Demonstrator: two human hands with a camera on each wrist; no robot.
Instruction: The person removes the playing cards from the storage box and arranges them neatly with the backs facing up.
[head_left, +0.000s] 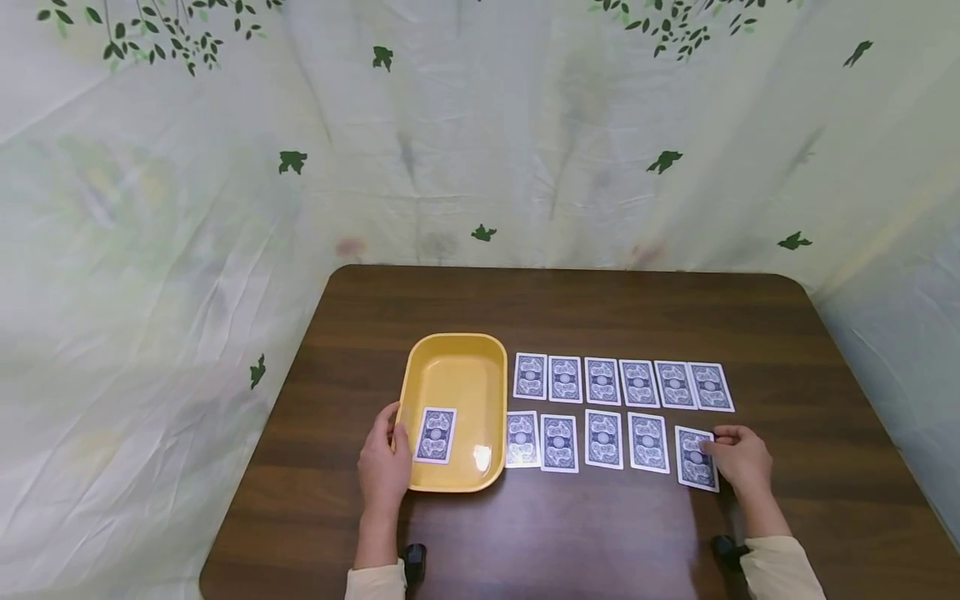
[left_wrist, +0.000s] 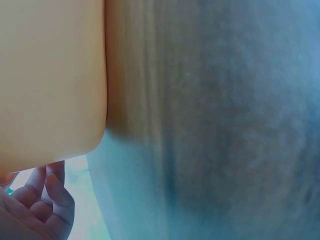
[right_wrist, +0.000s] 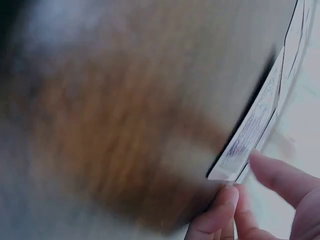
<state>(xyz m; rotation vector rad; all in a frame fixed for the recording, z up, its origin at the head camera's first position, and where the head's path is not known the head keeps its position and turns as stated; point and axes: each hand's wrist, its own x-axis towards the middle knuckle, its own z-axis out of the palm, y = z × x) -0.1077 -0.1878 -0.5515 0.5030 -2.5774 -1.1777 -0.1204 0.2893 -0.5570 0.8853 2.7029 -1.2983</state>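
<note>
My left hand holds the left rim of a yellow tray, thumb over the edge. In the left wrist view the tray's outer side fills the left, with the curled fingers of the left hand under its corner. One face-down playing card lies inside the tray. My right hand pinches the right edge of a blue-backed playing card at the right end of the near row. In the right wrist view the thumb is over this card, with fingers at its edge.
Face-down cards form a far row, including one card, and a near row, including another, right of the tray. The nearest left card adjoins the tray's rim. A leaf-printed curtain hangs behind the brown table.
</note>
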